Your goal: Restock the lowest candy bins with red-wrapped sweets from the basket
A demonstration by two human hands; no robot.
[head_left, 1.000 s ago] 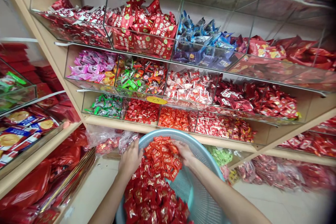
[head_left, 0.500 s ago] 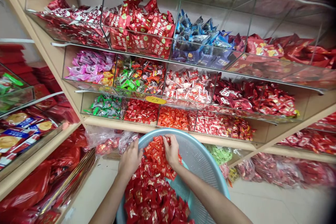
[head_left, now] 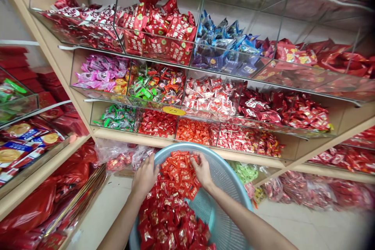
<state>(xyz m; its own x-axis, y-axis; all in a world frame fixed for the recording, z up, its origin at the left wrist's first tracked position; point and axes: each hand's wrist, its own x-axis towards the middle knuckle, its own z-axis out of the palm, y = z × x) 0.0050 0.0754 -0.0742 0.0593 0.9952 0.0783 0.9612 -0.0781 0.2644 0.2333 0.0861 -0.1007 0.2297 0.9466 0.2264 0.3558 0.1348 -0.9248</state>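
A light-blue plastic basket [head_left: 234, 187] with perforated walls stands in front of me. Dark red shiny wrapped candies [head_left: 172, 222] fill its near left part. Beyond them lies a heap of small orange-red wrapped candies [head_left: 180, 174]. My left hand [head_left: 145, 177] is closed over the basket's left rim, its fingertips bent towards the inside. At the right edge of the orange-red heap is my right hand [head_left: 202, 171], fingers curled together against the candies. Whatever may be between those fingers is hidden.
Shelves with clear-walled bins rise behind the basket, holding blue packets [head_left: 225, 43], white-and-red candies [head_left: 211, 95] and orange candies [head_left: 193, 131]. A yellow price tag [head_left: 174, 110] hangs in front. Bagged goods [head_left: 304, 189] lie on the floor, right; red packages [head_left: 35, 203], left.
My right hand has moved a little to the right across the orange-red heap, and more of those candies show spread out. My left hand has stayed at the rim.
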